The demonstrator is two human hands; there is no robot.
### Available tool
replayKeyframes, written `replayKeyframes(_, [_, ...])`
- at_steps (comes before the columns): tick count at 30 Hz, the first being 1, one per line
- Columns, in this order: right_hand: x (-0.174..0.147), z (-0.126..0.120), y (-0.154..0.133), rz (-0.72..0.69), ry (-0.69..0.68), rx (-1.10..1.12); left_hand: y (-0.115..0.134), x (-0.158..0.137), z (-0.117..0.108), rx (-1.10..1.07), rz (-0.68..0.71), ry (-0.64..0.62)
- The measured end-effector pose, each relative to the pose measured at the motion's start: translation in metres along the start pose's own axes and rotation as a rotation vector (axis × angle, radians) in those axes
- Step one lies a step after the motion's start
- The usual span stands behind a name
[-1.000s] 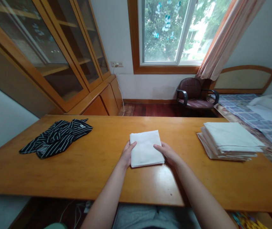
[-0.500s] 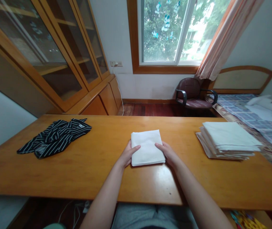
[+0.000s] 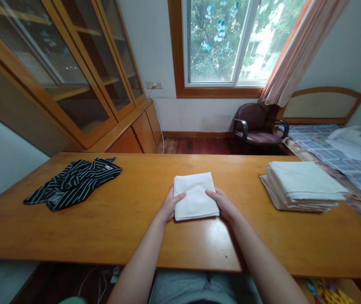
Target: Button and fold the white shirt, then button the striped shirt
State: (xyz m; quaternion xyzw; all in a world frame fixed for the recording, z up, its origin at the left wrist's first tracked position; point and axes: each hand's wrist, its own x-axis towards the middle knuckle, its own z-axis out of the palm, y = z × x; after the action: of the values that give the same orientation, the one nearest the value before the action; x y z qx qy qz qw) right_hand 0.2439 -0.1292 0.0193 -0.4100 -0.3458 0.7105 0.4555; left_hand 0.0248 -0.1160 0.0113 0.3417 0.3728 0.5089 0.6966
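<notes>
A folded white cloth (image 3: pixel 195 197) is at the middle of the wooden table (image 3: pixel 130 228), squared into a small rectangle. My left hand (image 3: pixel 169 204) grips its left edge, thumb on top and fingers hidden at the side and underneath. On the opposite edge my right hand (image 3: pixel 222 203) holds it the same way. Off to the right lies a stack of folded white cloths (image 3: pixel 307 181), its edges uneven. A crumpled black garment with white stripes (image 3: pixel 76 181) rests on the table's left part, apart from both hands.
Behind the table stand a glass-doored wooden cabinet (image 3: pixel 104 50), a dark red armchair (image 3: pixel 253 122) and a bed with a checked cover (image 3: pixel 313 139). Below the front edge at right, an open drawer (image 3: pixel 341 289) holds yellow and coloured things. White cables (image 3: pixel 101 278) hang below at left.
</notes>
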Motion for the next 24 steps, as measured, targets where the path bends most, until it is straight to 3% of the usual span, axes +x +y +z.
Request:
replayKeyframes(16, [-0.0014,-0.0018,0.0007,-0.016,0.016,0.022,-0.0085,-0.0003,-0.0025,0.034,0.056,0.038])
replayKeyframes(24, [-0.0024,-0.005,0.0003,-0.021,0.066,0.055,-0.0047,-0.0008,-0.0022,0.158,0.106,-0.055])
